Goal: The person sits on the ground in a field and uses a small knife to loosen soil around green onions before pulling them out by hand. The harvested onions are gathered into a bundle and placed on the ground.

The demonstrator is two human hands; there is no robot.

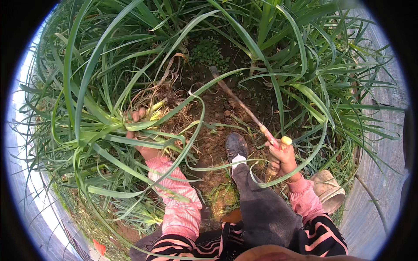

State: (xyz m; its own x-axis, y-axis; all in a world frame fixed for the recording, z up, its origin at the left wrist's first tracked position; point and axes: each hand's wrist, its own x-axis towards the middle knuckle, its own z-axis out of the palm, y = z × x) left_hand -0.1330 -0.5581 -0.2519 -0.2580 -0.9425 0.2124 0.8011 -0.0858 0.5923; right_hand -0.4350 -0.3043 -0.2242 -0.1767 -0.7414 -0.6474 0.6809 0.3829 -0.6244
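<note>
My left hand grips a clump of long, strap-leaved green plants, partly hidden by the leaves. Pale yellow-green stem bases and a mass of brown, soil-covered roots show to the right of its fingers. In my right hand is a slim digging tool, held by its red and tan handle near a yellow rounded end. The tool slants up and left to a narrow metal blade at the dark soil. Whether the blade is in the ground I cannot tell.
Dense standing plants of the same kind rise ahead and on both sides. Loose brown soil lies between my hands, beside my dark shoe. A dirty pale bucket rests tipped at the right. Plastic sheeting borders the right side.
</note>
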